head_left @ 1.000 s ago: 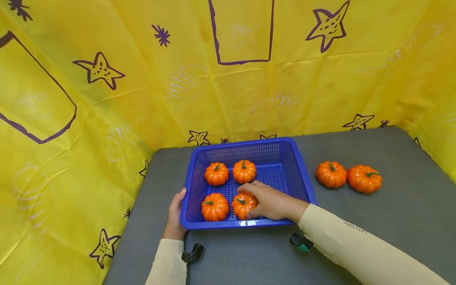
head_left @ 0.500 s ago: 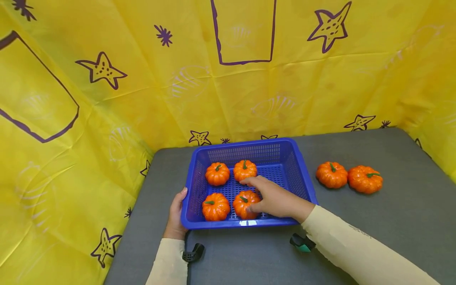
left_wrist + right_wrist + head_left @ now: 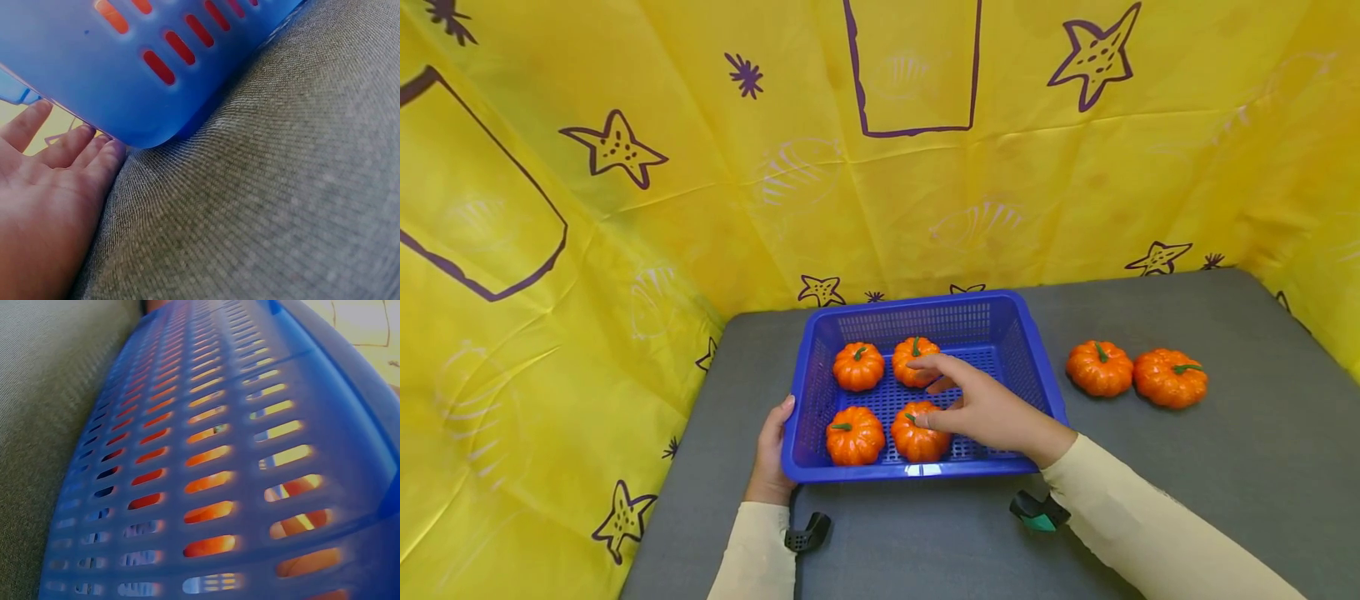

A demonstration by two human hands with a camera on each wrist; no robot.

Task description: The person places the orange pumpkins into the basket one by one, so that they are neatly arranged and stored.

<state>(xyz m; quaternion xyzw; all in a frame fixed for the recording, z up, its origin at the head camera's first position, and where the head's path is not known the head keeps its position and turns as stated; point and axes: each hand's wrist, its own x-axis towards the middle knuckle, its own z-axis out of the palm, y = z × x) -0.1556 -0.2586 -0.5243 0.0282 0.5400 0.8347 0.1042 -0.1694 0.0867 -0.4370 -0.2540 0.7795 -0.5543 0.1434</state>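
Yellow cloth (image 3: 737, 225) backs the basket (image 3: 955, 323); above it, right hand (image 3: 996, 408) gapes empty, release seemingly done; left hand (image 3: 771, 450) touches it straight-fingered; pumpkins (image 3: 1099, 371) outside likely need grasping.

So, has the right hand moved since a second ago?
Yes: against the basket in the head view, the right hand has shifted right, its fingertips up the picture.

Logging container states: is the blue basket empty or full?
Partly filled: four pumpkins sit inside the basket; bare mesh floor shows at its right.

No text, label, brand, number or sign can be read in any view.
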